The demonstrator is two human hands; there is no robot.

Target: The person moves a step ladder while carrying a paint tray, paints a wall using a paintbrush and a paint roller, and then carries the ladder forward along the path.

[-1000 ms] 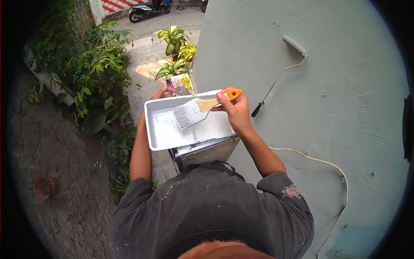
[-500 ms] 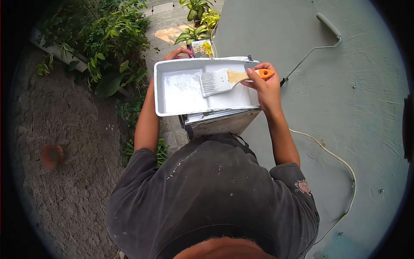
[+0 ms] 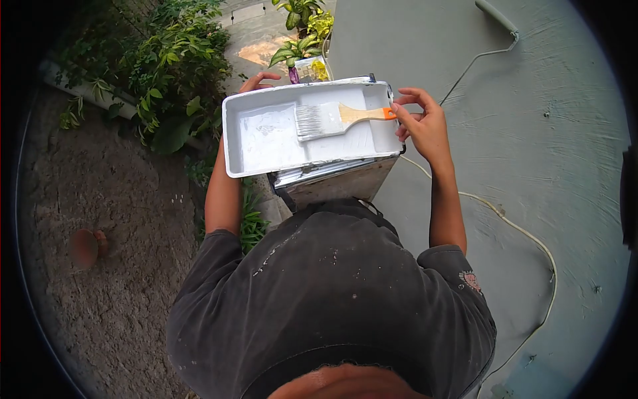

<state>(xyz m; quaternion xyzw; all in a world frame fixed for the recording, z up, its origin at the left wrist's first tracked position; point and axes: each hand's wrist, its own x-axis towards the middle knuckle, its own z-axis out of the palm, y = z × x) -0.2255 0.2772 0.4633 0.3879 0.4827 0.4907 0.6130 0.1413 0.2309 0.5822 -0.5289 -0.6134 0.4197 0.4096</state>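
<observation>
A white paint tray [image 3: 266,156] with white paint in it sits over the top of a boxy, paint-marked stand [image 3: 339,186] in front of my body. Inside the tray lies a flat paintbrush [image 3: 355,114], its bristles coated white and pointing left, its orange handle end near the right wall. My right hand [image 3: 425,123] is beside that end, fingers apart and curved, with the thumb close to the handle. At the tray's far left rim is my left hand [image 3: 258,81]; the tray hides its palm, and a few fingers show beyond the rim.
A paint roller [image 3: 498,18] on a long wire frame lies at the upper right on the grey surface [image 3: 518,159]. A pale cable [image 3: 518,229] curves across it. Leafy plants [image 3: 176,60] and a pipe [image 3: 90,90] border the left, above rough brown ground [image 3: 126,286].
My right hand has loosened from the paintbrush, which now rests lower in the tray. Tray and stand appear slightly further left in view.
</observation>
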